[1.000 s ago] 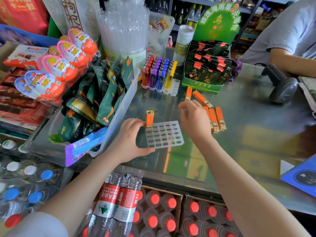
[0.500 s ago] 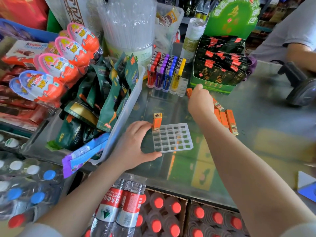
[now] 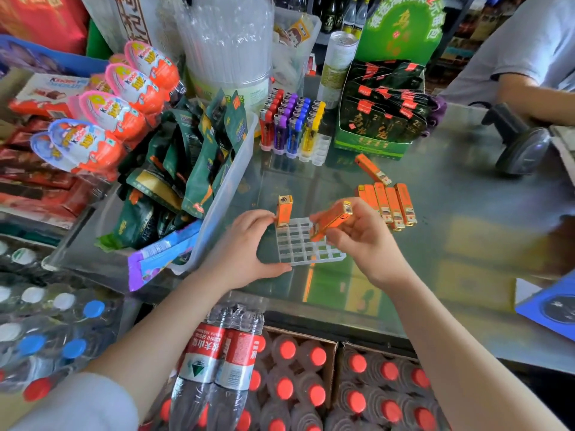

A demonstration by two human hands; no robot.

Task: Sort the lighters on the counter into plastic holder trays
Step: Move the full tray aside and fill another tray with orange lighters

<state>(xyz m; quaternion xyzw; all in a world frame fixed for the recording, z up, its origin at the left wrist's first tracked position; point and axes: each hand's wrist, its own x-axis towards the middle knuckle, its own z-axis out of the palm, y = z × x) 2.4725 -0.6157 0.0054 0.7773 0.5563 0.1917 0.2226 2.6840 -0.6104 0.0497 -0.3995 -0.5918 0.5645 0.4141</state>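
Back from the far pile, the right hand (image 3: 362,241) has been brought over the tray (image 3: 306,242), and a lighter (image 3: 331,219) is now carried in it. Nearest, the left hand (image 3: 245,247) is spread flat against the tray's left edge on the glass surface (image 3: 451,231), thumb along the near side, fingers (image 3: 259,216) wide and reaching up to the back corner, nothing gripped. The carried lighter is pinched between thumb and fingers of the right hand, tilted, its lower end just above the grid's middle cells.

One lighter (image 3: 284,210) is already stood upright in the back-left cell. For a clean fill, the carried one should be turned upright first, base down, and lined up with the cell beside the standing one, so rows are filled in order. The tray looks light and could skate on glass, so the left hand's brace should be kept.

Further out, four loose lighters (image 3: 389,205) are laid side by side, and one more (image 3: 372,169) beyond. Behind those, a filled tray of coloured lighters (image 3: 291,126) is seen.
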